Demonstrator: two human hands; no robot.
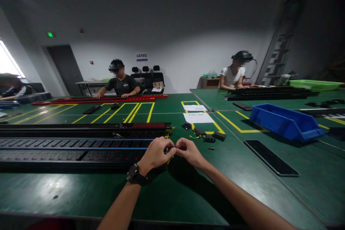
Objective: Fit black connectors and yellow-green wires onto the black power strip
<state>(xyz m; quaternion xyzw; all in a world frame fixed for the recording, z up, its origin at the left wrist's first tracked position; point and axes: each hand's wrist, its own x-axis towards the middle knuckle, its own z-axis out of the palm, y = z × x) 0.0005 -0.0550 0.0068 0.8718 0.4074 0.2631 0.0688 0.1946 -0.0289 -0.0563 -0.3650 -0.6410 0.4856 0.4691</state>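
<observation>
My left hand (pixel 157 154), with a black watch (pixel 135 173) on the wrist, is at the right end of a long black power strip (pixel 107 157) with rows of sockets. Its fingers are pinched. Fingertip to fingertip with it, my right hand (pixel 189 151) is pinched too. Whatever lies between the fingertips is too small to make out. Bits of yellow wire show by the strip's end, partly hidden by my left hand. Just beyond my right hand lie a small screw (pixel 211 148), black connector parts (pixel 209 138) and more yellow-green wire.
On the right stand a blue bin (pixel 285 124) and a dark flat phone-like slab (pixel 271 157). White paper labels (pixel 198 117) lie beyond my hands on the green table (pixel 229 187). Across it, one person handles red rails (pixel 107 99); another sits behind black rails (pixel 269 94).
</observation>
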